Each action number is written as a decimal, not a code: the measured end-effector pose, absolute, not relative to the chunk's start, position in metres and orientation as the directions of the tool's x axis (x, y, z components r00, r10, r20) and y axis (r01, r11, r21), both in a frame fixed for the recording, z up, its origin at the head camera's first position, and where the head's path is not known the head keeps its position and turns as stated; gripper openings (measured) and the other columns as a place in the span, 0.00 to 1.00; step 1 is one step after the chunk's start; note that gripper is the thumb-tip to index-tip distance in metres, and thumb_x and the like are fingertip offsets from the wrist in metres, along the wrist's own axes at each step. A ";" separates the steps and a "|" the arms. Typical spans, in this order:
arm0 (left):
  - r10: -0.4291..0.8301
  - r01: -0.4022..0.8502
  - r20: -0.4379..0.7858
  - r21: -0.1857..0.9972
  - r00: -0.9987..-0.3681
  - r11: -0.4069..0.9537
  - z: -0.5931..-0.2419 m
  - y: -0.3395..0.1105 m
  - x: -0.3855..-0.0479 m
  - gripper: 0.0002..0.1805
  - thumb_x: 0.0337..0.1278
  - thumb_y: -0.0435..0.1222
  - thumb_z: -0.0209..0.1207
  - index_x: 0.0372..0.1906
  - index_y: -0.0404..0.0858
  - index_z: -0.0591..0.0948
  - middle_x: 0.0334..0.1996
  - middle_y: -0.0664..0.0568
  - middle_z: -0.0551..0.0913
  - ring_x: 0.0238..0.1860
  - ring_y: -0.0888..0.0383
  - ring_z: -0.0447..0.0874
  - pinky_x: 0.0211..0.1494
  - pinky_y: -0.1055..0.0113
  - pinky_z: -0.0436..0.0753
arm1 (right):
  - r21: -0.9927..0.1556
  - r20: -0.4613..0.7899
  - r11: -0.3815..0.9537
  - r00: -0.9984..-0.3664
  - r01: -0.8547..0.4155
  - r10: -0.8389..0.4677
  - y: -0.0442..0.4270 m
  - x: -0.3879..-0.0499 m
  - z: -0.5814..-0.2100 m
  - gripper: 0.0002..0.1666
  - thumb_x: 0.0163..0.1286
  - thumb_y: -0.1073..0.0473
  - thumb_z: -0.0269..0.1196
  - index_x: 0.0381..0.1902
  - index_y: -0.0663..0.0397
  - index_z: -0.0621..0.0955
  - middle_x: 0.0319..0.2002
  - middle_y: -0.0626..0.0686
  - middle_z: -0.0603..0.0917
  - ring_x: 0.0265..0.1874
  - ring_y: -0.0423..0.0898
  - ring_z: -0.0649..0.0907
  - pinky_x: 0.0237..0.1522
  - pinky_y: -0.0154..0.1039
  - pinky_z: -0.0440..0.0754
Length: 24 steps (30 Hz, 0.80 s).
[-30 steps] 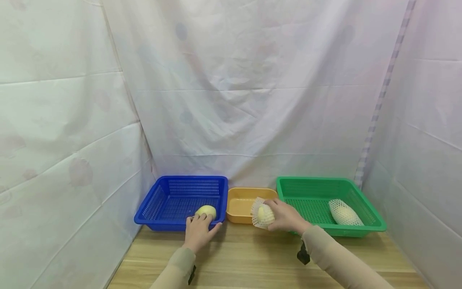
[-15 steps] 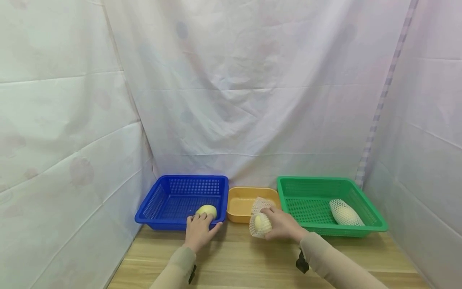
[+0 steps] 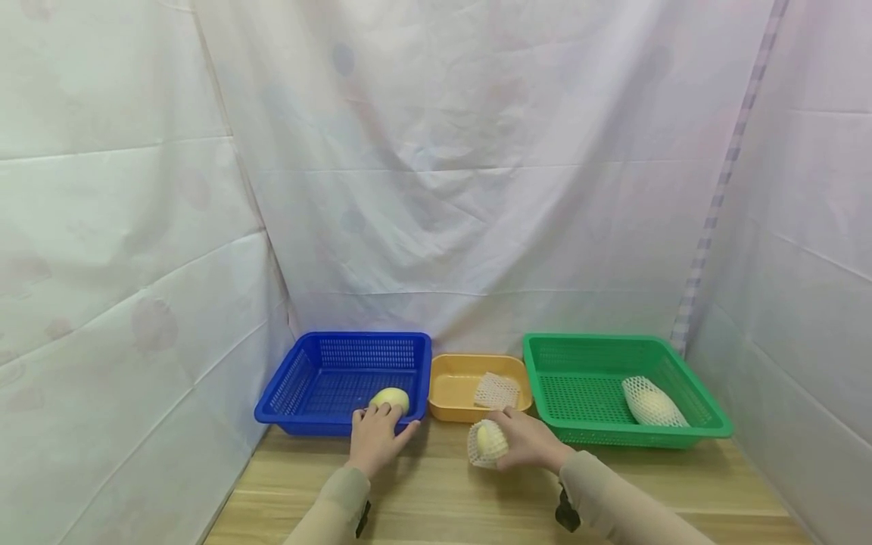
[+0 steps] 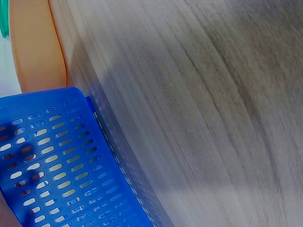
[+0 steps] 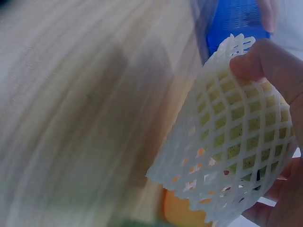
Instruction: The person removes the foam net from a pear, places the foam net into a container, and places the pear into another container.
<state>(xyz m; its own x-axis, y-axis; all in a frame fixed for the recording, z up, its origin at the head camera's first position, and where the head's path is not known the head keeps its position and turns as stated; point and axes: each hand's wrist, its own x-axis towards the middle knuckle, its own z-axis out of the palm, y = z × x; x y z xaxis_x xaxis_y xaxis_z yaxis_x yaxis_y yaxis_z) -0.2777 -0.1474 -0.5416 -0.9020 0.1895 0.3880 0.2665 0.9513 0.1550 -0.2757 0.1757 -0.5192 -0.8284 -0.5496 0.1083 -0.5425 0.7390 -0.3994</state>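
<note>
In the head view my right hand (image 3: 527, 439) holds a pale yellow pear in a white foam net (image 3: 487, 445), just above the wooden table. The right wrist view shows the thumb pressing the net (image 5: 241, 123) over the speckled pear skin, with fingers below. My left hand (image 3: 375, 437) reaches over the near rim of the blue basket (image 3: 286, 418); its fingers lie at a bare yellow-green pear (image 3: 391, 398), the thumb spread aside. Their tips are partly hidden. Another netted pear (image 3: 654, 403) lies in the green basket (image 3: 711, 420).
An orange tray (image 3: 453, 386) stands between the two baskets, with a loose foam net (image 3: 496, 391) lying in its right part. A wooden table (image 3: 436, 507) spreads in front. White cloth (image 3: 443, 227) hangs behind and at both sides.
My right hand has moved toward me and down, taking the netted pear away from the orange tray. The loose net in the tray has come into full view. The left hand has stayed put.
</note>
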 end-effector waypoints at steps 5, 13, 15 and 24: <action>0.188 0.260 0.386 0.143 -0.903 0.955 -0.542 -0.147 -0.278 0.30 0.60 0.66 0.48 0.44 0.47 0.82 0.40 0.51 0.80 0.48 0.45 0.75 0.52 0.43 0.64 | -0.403 0.069 0.750 -0.835 -0.524 -0.547 0.175 -0.275 -0.530 0.47 0.38 0.48 0.74 0.61 0.49 0.74 0.50 0.49 0.77 0.40 0.43 0.77 0.35 0.42 0.78; 0.185 0.262 0.387 0.158 -0.904 0.952 -0.542 -0.147 -0.277 0.29 0.59 0.66 0.50 0.44 0.46 0.83 0.40 0.50 0.80 0.47 0.44 0.75 0.52 0.43 0.64 | -0.374 0.060 0.762 -0.834 -0.529 -0.549 0.175 -0.275 -0.544 0.46 0.36 0.47 0.74 0.58 0.46 0.75 0.44 0.45 0.76 0.36 0.42 0.77 0.34 0.43 0.77; 0.184 0.263 0.388 0.160 -0.903 0.952 -0.542 -0.147 -0.276 0.28 0.59 0.65 0.51 0.43 0.46 0.82 0.40 0.50 0.80 0.47 0.44 0.75 0.52 0.42 0.64 | -0.368 0.055 0.766 -0.835 -0.527 -0.548 0.174 -0.274 -0.547 0.45 0.36 0.47 0.74 0.58 0.46 0.75 0.43 0.45 0.76 0.36 0.43 0.77 0.34 0.45 0.78; 0.191 0.261 0.372 0.147 -0.908 0.954 -0.539 -0.147 -0.275 0.32 0.60 0.68 0.46 0.46 0.47 0.83 0.41 0.51 0.81 0.48 0.46 0.74 0.52 0.44 0.64 | -0.387 0.064 0.769 -0.847 -0.508 -0.527 0.172 -0.273 -0.559 0.47 0.37 0.44 0.74 0.60 0.46 0.75 0.44 0.45 0.75 0.39 0.44 0.76 0.37 0.47 0.77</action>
<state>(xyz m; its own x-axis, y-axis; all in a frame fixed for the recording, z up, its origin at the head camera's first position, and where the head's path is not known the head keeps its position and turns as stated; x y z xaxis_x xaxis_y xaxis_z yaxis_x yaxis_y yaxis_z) -0.2750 -0.1472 -0.5392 -0.9083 0.1914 0.3720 0.2613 0.9539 0.1473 -0.2733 0.1725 -0.5590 -0.8474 -0.5271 0.0639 -0.5078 0.7695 -0.3873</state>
